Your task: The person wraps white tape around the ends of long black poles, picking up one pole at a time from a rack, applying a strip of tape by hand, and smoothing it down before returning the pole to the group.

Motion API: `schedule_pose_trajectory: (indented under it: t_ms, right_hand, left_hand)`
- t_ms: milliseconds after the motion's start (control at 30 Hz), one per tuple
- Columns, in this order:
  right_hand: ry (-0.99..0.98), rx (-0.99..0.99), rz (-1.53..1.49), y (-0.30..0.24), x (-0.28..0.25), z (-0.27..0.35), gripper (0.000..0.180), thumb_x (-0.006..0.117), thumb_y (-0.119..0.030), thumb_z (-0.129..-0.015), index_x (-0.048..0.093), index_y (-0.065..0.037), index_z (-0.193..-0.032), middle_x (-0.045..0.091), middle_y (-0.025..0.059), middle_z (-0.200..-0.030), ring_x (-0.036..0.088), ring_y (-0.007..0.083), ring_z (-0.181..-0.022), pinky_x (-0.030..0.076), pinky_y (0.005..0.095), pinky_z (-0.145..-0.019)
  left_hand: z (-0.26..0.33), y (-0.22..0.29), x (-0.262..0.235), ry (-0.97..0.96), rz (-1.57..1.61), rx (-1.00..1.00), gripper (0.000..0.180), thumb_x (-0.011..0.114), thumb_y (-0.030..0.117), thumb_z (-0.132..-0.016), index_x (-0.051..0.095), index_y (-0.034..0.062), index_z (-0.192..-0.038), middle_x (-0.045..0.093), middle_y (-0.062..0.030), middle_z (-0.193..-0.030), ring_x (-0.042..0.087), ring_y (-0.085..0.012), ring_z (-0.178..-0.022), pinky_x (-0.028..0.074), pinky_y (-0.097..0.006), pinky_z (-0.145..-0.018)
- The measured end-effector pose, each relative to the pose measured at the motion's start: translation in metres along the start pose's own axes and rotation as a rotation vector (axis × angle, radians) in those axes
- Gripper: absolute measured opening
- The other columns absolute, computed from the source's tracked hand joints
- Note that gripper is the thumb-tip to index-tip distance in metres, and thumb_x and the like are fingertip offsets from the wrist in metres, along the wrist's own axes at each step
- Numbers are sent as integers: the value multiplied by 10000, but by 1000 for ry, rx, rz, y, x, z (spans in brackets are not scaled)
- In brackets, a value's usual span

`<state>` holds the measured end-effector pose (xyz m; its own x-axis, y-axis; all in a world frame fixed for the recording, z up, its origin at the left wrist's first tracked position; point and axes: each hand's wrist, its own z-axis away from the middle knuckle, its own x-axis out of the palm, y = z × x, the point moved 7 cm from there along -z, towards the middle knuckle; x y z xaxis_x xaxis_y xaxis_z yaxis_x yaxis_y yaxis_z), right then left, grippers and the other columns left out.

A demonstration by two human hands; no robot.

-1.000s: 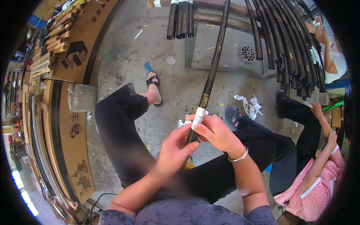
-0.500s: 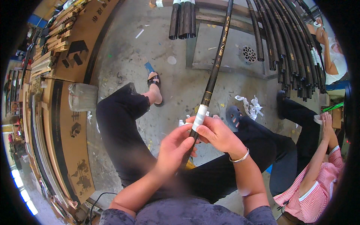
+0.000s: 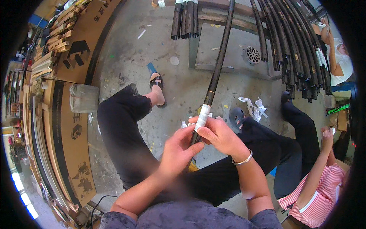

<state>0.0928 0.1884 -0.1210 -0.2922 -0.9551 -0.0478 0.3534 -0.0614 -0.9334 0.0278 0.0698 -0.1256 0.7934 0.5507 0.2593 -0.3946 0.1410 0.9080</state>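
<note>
Pole (image 3: 215, 72) slants up between the legs (image 3: 122, 129): left hand (image 3: 178, 149) curled about its lower part, right hand (image 3: 218, 134) pinching the white wrap (image 3: 203, 113) just above! Should that pinch slacken as the pole twists, the wrap could skew or loosen.

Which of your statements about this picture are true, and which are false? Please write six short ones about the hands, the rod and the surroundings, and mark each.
1. The right hand holds the rod at the white wrap. True.
2. The bracelet is on the left wrist. False: the bracelet is on the right wrist.
3. The left hand touches the rod. True.
4. The rod is mostly red. False: the rod is mostly black.
5. White strips lie on the floor. True.
6. The striped shirt is at the picture's left. False: the striped shirt is at the right.
</note>
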Motion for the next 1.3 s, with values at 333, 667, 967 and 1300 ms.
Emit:
schedule_pose_trajectory:
  t_ms: [333, 667, 967, 1300]
  right_hand:
    - [8, -1, 40, -2, 2, 2, 359, 560, -285, -985, 591, 6, -1191, 626, 70, -772, 574, 138, -677, 459, 311, -623]
    - [34, -64, 42, 7, 1, 0, 377, 571, -311, -976, 589, 0, -1188, 620, 89, -738, 573, 167, -651, 452, 322, -612]
    - [-23, 11, -80, -2, 5, 3, 384, 558, -318, -975, 596, 4, -1180, 646, 152, -805, 625, 200, -719, 488, 319, -681]
    - [-28, 41, 51, 7, 3, 4, 374, 560, -340, -970, 606, -6, -1134, 668, 164, -808, 658, 283, -749, 498, 371, -708]
  left_hand:
    - [2, 7, 4, 11, 43, -1, 483, 695, 78, -880, 521, 2, -1324, 627, -57, -978, 609, -131, -845, 515, -280, -763]
    - [0, 13, 0, -20, -119, 64, 474, 681, 95, -901, 519, 6, -1338, 616, -63, -971, 612, -142, -827, 516, -299, -785]
    - [7, 2, 1, -8, 381, -308, 485, 698, 64, -882, 523, 2, -1330, 618, -46, -1060, 589, -121, -976, 469, -272, -900]
    - [4, 14, -7, 0, 181, -235, 424, 590, 99, -948, 502, -8, -1348, 614, -67, -915, 614, -144, -805, 508, -285, -777]
